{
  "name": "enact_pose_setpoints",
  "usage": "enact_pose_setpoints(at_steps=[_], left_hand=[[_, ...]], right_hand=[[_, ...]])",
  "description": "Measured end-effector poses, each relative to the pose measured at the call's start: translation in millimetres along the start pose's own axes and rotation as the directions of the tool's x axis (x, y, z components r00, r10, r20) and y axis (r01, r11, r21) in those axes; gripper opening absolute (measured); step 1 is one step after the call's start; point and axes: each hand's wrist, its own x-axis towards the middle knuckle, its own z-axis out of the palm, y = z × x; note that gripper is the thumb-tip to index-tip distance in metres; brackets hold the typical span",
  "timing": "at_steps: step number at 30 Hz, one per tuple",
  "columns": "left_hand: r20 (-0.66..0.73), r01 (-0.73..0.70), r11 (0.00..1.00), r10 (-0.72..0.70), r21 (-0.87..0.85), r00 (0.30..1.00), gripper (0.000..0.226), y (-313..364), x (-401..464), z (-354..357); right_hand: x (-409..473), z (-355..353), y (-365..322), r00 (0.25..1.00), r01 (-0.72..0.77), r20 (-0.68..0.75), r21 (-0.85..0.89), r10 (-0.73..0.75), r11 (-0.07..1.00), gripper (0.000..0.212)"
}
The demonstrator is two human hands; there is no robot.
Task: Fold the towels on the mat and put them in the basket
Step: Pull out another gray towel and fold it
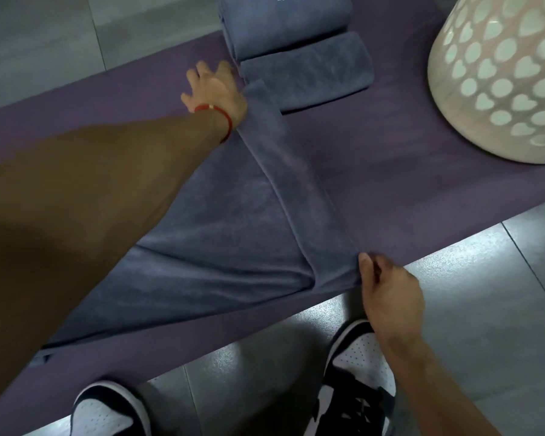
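A grey-blue towel (208, 247) lies spread on the purple mat (406, 190), its right edge turned over in a narrow strip. My left hand (214, 89), with a red wrist band, grips the far corner of that strip. My right hand (387, 294) pinches the near corner at the mat's front edge. Two folded grey towels (306, 73) lie at the far side of the mat. The white basket (501, 77) with heart-shaped holes stands on the mat at the right.
Grey floor tiles (485, 309) surround the mat. My two black-and-white shoes (359, 372) stand on the floor just in front of the mat's near edge.
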Motion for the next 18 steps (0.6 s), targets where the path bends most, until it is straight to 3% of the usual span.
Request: enact_pose_setpoints(at_steps=[3,7,9,14,16,18], left_hand=[[-0.094,-0.207,0.963,0.225,0.172,0.970,0.043,-18.6,-47.9,11.7],[0.050,-0.439,0.862,0.441,0.255,0.896,0.050,-61.6,-135.4,31.7],[0.181,-0.544,0.768,0.514,0.339,0.839,0.054,-95.0,-176.4,28.4],[0.405,-0.696,0.645,0.571,0.315,0.714,0.065,-195.8,-257.0,-33.5],[0.438,-0.723,0.597,0.578,0.349,0.688,0.065,-235.4,-287.9,-69.2],[0.455,-0.705,0.617,0.546,0.349,0.703,0.063,-269.2,-320.9,-99.0]], right_hand=[[-2.8,-1.4,-18.6,0.983,0.174,-0.020,-0.195,-0.182,0.965,0.033],[-1.6,28.3,-33.9,0.878,0.446,0.278,-0.181,-0.389,0.876,0.058],[-2.0,41.2,-33.8,0.840,0.488,0.380,-0.222,-0.386,0.844,0.065],[1.4,32.9,-40.4,0.844,0.480,0.424,-0.326,-0.328,0.814,0.067],[1.1,23.6,-51.0,0.832,0.478,0.475,-0.348,-0.288,0.807,0.067],[8.5,16.6,-62.1,0.803,0.463,0.557,-0.363,-0.210,0.809,0.073]])
